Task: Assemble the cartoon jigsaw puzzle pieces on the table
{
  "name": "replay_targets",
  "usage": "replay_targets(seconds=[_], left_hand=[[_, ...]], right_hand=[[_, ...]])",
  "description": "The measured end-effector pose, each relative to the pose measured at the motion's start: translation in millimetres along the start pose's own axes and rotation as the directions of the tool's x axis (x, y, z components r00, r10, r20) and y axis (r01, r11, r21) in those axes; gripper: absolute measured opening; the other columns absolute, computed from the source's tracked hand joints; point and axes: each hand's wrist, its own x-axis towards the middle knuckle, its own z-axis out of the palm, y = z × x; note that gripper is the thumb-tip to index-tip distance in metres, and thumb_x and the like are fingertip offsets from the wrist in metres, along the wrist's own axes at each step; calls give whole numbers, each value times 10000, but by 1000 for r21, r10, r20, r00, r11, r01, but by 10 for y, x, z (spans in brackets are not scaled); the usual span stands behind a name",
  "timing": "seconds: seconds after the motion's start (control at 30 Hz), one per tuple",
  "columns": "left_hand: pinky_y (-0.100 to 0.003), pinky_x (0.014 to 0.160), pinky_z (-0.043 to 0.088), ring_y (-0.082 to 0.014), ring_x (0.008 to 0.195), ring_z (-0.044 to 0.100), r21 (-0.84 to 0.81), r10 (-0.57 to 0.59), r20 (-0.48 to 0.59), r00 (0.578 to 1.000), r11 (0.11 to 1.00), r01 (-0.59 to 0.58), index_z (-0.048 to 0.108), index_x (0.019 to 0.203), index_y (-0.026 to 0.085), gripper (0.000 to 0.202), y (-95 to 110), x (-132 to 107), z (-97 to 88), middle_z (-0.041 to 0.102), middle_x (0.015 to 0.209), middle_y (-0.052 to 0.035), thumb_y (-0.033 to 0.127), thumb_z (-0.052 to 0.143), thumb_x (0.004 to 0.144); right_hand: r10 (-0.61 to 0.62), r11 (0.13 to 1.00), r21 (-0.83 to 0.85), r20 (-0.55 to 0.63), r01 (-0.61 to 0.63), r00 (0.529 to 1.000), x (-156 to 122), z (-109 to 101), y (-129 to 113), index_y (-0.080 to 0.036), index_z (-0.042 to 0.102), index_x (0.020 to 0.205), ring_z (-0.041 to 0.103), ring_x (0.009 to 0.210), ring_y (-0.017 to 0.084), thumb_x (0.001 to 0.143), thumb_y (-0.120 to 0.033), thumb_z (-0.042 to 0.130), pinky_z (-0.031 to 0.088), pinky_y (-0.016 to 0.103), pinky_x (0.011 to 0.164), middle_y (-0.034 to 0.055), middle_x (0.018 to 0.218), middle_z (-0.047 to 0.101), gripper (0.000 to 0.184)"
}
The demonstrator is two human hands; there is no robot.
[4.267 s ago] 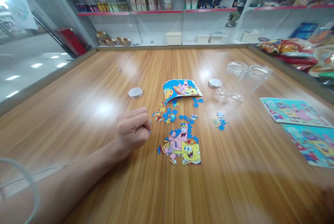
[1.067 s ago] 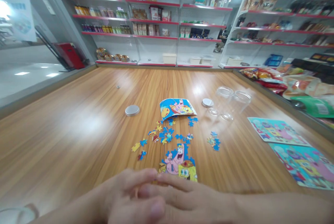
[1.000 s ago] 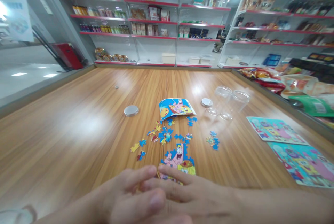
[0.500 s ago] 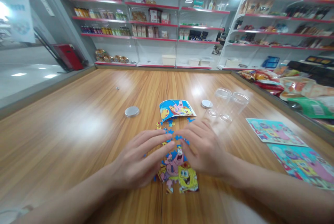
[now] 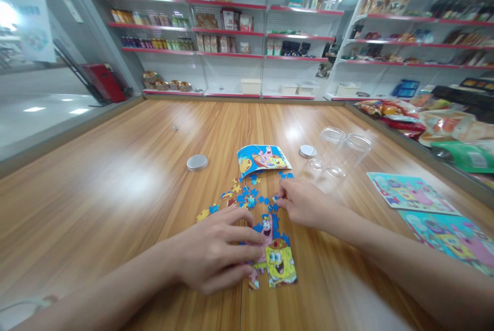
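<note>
A partly joined jigsaw puzzle [image 5: 280,264] with a yellow square cartoon figure and a pink one lies in front of me. Over its left side rests my left hand [image 5: 219,248], open, fingers spread and covering part of the pink figure. My right hand [image 5: 304,201] is closed in a pinch on a small puzzle piece [image 5: 275,198] just above the joined part. Loose blue and yellow puzzle pieces [image 5: 247,198] are scattered beyond my left hand. Behind them a curved picture card [image 5: 264,159] shows the same cartoon figures.
Two clear plastic jars [image 5: 332,145] stand at the right behind a silver lid [image 5: 307,151]; another lid [image 5: 197,162] lies left. Two flat cartoon pictures [image 5: 412,193] lie on the right side of the wooden table [image 5: 116,228]. Snack bags [image 5: 401,115] fill the area beyond its right edge.
My right hand has moved away from the left, to the right, and pinches a piece. My left hand has shifted down onto the joined puzzle, uncovering loose pieces.
</note>
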Motion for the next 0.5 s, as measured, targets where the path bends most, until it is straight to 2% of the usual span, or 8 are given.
replay_targets(seconds=[0.17, 0.27, 0.37, 0.5], left_hand=[[-493, 914, 558, -285, 1044, 622, -37, 15, -27, 1000, 999, -16, 652, 1200, 137, 315, -12, -9, 5, 722, 1210, -135, 172, 583, 894], [-490, 938, 554, -280, 1059, 622, -38, 23, -25, 999, 999, -24, 647, 1207, 132, 326, -13, -16, 3, 721, 1203, -136, 162, 575, 891], [-516, 1004, 524, -303, 1156, 583, 20, -19, -6, 1000, 1000, 19, 628, 1263, 142, 361, -14, -24, -1, 662, 1315, -140, 186, 579, 908], [-528, 1071, 486, -321, 1258, 521, 82, -59, -10, 998, 995, 60, 626, 1283, 158, 364, -9, -15, -3, 627, 1363, -127, 214, 596, 925]], right_hand=[[-49, 997, 53, -53, 52, 997, 33, 13, -13, -181, 550, 726, 520, 626, 143, 880, -269, 665, 282, 276, 575, 28, 701, 611, 211], [-51, 994, 88, -75, 58, 996, 37, 12, 4, -185, 573, 859, 499, 592, 132, 859, -258, 663, 282, 263, 564, -11, 661, 575, 116], [-44, 992, 112, -100, 55, 994, 30, 24, 11, -180, 575, 1040, 525, 631, 146, 827, -198, 660, 317, 258, 591, -21, 681, 577, 230], [-11, 991, 128, -120, 27, 993, 27, 68, -7, -159, 598, 963, 542, 686, 161, 835, -167, 640, 353, 275, 635, 25, 761, 606, 135]])
